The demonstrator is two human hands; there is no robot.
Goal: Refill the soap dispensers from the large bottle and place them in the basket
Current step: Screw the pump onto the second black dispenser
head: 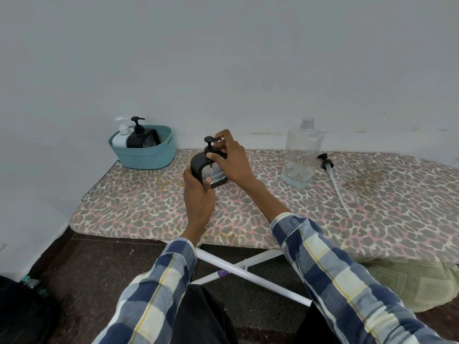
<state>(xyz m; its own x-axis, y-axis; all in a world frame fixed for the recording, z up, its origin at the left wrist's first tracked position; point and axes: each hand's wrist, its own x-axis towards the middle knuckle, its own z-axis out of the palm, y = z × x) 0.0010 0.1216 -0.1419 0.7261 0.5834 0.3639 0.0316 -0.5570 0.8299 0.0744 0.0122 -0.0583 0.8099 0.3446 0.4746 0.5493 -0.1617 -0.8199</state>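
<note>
A black soap dispenser [198, 162] with a clear window stands on the leopard-print ironing board [248, 214]. My left hand [198, 194] grips its lower left side. My right hand [231, 157] holds its black pump head at the neck. The large clear bottle [301, 155] stands uncapped to the right, with a little liquid at the bottom. Its black pump with a long tube [332, 175] lies beside it. A teal basket [144, 150] at the board's back left holds a white dispenser [121, 137] and a black dispenser [141, 137].
A grey wall runs right behind the board. White crossed legs [248, 269] of the board show below its front edge, over a dark floor. A pale green mat [409, 281] lies at the lower right. Something dark sits at the lower left corner.
</note>
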